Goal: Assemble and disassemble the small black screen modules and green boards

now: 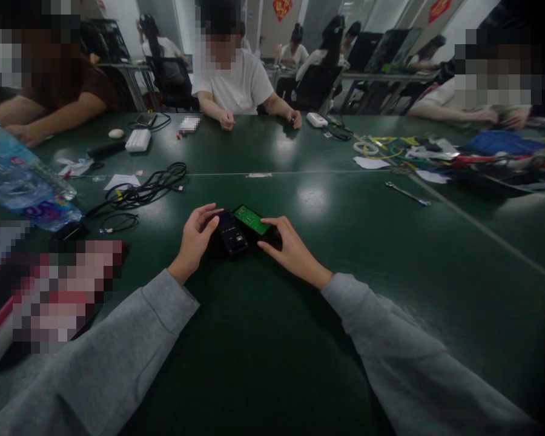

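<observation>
A dark phone (231, 235) with a lit screen lies on the green table in front of me. Against its upper right side is a second black-edged device, its screen showing a bright green picture (251, 218). My left hand (196, 238) is at the phone's upper left edge, thumb and fingers apart, fingertips touching or very near it. My right hand (290, 247) reaches the green-screened device from the right. Its index fingertip meets that device's right edge, while the thumb is spread just below. The other right fingers are mostly hidden.
Coiled black cables (152, 186), a large plastic bottle (31, 175) and a blurred reddish packet (79, 284) are on the left. A wrench (407, 194) lies to the right, before a heap of wires (404, 148). People sit across the table, one in a white shirt (236, 85).
</observation>
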`<state>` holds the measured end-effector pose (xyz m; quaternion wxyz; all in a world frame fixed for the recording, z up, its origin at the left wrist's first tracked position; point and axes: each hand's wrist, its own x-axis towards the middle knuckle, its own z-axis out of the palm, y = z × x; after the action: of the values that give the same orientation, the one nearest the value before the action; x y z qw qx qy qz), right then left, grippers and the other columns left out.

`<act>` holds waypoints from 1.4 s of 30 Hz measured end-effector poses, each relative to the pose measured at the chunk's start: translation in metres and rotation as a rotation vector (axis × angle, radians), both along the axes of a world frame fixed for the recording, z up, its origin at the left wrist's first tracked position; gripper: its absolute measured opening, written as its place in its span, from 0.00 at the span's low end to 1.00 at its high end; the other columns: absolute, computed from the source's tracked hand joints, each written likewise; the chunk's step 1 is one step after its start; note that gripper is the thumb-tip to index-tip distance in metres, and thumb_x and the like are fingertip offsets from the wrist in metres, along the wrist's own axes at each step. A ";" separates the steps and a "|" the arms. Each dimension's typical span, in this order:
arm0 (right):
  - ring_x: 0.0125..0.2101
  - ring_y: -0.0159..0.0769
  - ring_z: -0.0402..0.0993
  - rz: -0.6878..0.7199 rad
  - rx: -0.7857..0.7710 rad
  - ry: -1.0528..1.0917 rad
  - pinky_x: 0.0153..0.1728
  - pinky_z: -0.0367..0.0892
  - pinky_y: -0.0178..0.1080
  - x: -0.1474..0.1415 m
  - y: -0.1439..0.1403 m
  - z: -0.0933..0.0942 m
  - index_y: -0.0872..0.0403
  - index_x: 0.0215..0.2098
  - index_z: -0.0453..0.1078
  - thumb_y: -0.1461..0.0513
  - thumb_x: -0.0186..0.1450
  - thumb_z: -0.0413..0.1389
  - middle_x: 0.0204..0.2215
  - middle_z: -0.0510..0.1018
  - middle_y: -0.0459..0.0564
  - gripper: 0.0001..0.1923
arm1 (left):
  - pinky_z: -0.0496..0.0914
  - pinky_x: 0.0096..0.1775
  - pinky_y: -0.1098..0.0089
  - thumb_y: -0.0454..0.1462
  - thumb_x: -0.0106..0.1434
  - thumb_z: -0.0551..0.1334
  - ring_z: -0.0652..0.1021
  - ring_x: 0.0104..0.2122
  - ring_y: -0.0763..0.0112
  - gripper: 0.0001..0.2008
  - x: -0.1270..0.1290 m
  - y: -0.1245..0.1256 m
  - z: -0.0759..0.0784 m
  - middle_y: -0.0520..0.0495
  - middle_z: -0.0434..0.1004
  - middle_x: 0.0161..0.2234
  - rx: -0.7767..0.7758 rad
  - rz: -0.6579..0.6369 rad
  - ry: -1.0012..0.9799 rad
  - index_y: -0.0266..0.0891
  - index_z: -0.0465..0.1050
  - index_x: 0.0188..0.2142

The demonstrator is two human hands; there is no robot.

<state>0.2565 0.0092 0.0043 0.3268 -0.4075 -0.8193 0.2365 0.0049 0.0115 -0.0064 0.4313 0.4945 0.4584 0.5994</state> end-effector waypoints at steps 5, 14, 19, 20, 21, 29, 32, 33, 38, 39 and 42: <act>0.48 0.48 0.70 -0.028 0.065 -0.041 0.47 0.72 0.54 -0.002 -0.001 0.004 0.47 0.59 0.61 0.55 0.67 0.57 0.49 0.69 0.54 0.23 | 0.66 0.60 0.53 0.40 0.65 0.63 0.75 0.56 0.60 0.17 -0.001 0.000 0.000 0.41 0.76 0.54 0.021 -0.030 0.028 0.40 0.70 0.53; 0.48 0.51 0.71 -0.089 0.184 -0.239 0.46 0.71 0.55 -0.006 -0.008 0.002 0.50 0.59 0.60 0.52 0.68 0.56 0.49 0.71 0.56 0.24 | 0.67 0.60 0.54 0.39 0.66 0.62 0.75 0.56 0.60 0.15 -0.001 -0.001 0.002 0.42 0.76 0.54 0.006 -0.051 0.004 0.41 0.70 0.52; 0.45 0.52 0.72 -0.157 0.221 -0.275 0.43 0.71 0.56 -0.007 -0.007 -0.001 0.50 0.57 0.61 0.52 0.67 0.56 0.47 0.72 0.57 0.23 | 0.68 0.58 0.54 0.38 0.63 0.64 0.77 0.53 0.60 0.14 0.000 0.000 0.001 0.43 0.79 0.51 -0.006 -0.063 -0.029 0.40 0.72 0.49; 0.45 0.53 0.71 -0.176 0.229 -0.268 0.44 0.71 0.56 -0.006 -0.006 -0.001 0.50 0.57 0.61 0.53 0.67 0.55 0.47 0.72 0.57 0.22 | 0.69 0.57 0.55 0.38 0.63 0.64 0.78 0.52 0.60 0.14 0.000 -0.001 0.002 0.43 0.79 0.50 -0.017 -0.077 -0.029 0.40 0.72 0.48; 0.46 0.53 0.71 -0.191 0.235 -0.260 0.44 0.70 0.57 -0.006 -0.005 -0.002 0.50 0.57 0.61 0.54 0.68 0.55 0.48 0.72 0.57 0.22 | 0.70 0.56 0.55 0.38 0.62 0.65 0.79 0.51 0.60 0.13 0.000 -0.002 0.003 0.43 0.80 0.48 -0.033 -0.100 -0.026 0.40 0.73 0.47; 0.51 0.52 0.68 -0.182 0.179 -0.104 0.50 0.70 0.58 -0.001 0.005 -0.008 0.48 0.59 0.61 0.57 0.69 0.53 0.51 0.69 0.57 0.20 | 0.72 0.31 0.70 0.46 0.62 0.66 0.78 0.24 0.71 0.12 0.001 -0.009 0.015 0.52 0.77 0.22 -0.105 -0.230 0.119 0.41 0.78 0.41; 0.51 0.52 0.69 -0.152 0.129 -0.067 0.51 0.70 0.58 0.000 0.006 -0.008 0.49 0.59 0.61 0.57 0.69 0.54 0.51 0.69 0.57 0.21 | 0.66 0.23 0.73 0.46 0.61 0.66 0.71 0.17 0.75 0.13 0.003 -0.008 0.016 0.55 0.71 0.17 -0.122 -0.255 0.134 0.40 0.78 0.39; 0.51 0.52 0.69 -0.142 0.125 -0.058 0.51 0.69 0.58 0.000 0.006 -0.007 0.49 0.59 0.61 0.57 0.69 0.54 0.51 0.69 0.57 0.20 | 0.66 0.23 0.73 0.47 0.61 0.67 0.71 0.17 0.75 0.13 0.003 -0.008 0.015 0.54 0.71 0.18 -0.124 -0.254 0.128 0.40 0.78 0.39; 0.53 0.51 0.68 -0.098 0.116 -0.031 0.54 0.68 0.59 0.000 0.006 -0.007 0.47 0.59 0.61 0.58 0.69 0.53 0.52 0.70 0.56 0.20 | 0.62 0.21 0.74 0.47 0.61 0.67 0.69 0.17 0.76 0.14 0.005 -0.008 0.011 0.55 0.69 0.19 -0.113 -0.235 0.216 0.41 0.77 0.40; 0.53 0.51 0.68 -0.100 0.115 -0.033 0.54 0.67 0.59 0.000 0.006 -0.008 0.47 0.60 0.60 0.58 0.69 0.53 0.53 0.69 0.56 0.21 | 0.60 0.21 0.74 0.48 0.61 0.66 0.68 0.17 0.76 0.14 0.005 -0.009 0.011 0.55 0.68 0.18 -0.103 -0.254 0.268 0.41 0.78 0.40; 0.56 0.52 0.66 -0.124 0.116 -0.012 0.57 0.65 0.59 0.000 0.008 -0.013 0.49 0.63 0.55 0.57 0.69 0.55 0.56 0.67 0.58 0.26 | 0.58 0.23 0.73 0.48 0.65 0.63 0.66 0.18 0.75 0.15 0.007 -0.015 0.012 0.56 0.67 0.19 -0.013 -0.294 0.459 0.41 0.77 0.43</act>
<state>0.2568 0.0172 -0.0089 0.3590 -0.4391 -0.8068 0.1653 0.0124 -0.0037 0.0053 0.4019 0.6756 0.4714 0.3998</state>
